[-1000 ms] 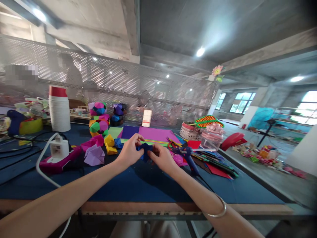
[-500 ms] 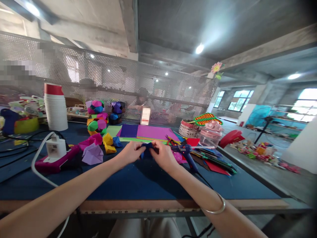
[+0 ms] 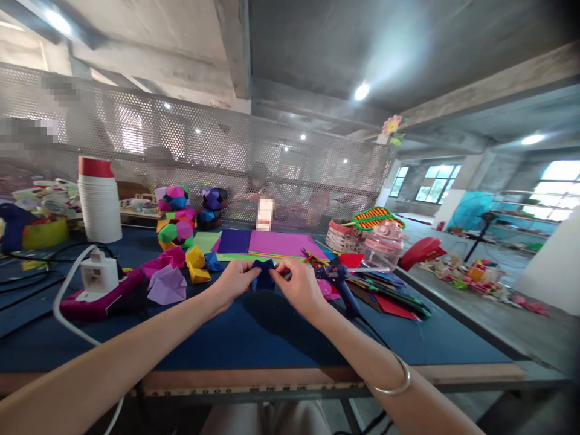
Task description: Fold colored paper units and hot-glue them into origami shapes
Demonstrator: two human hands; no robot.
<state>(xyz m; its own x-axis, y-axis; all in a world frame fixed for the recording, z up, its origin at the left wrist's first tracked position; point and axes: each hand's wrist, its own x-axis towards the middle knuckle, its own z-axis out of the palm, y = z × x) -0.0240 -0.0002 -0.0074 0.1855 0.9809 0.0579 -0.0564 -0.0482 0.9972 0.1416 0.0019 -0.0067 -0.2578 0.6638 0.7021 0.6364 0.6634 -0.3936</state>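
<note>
A small folded piece of dark blue paper [image 3: 263,275] is held between both hands just above the blue table [image 3: 254,338]. My left hand [image 3: 233,283] pinches its left side, and my right hand [image 3: 299,287] pinches its right side with thumb and forefinger. A silver bangle [image 3: 394,377] sits on my right wrist. Just behind the hands lies a stack of coloured paper sheets [image 3: 272,243], purple on top.
Folded paper pieces [image 3: 179,272] and paper balls [image 3: 174,220] lie at left, near a stack of white cups [image 3: 98,199] and a pink power strip [image 3: 97,293]. A blue glue gun [image 3: 342,284], jars and paper scraps lie at right. A perforated metal screen [image 3: 226,163] stands behind, with people beyond.
Both hands have lifted the blue paper slightly and turned it, so more of it shows between the fingertips. The view has shifted a little to the right.
</note>
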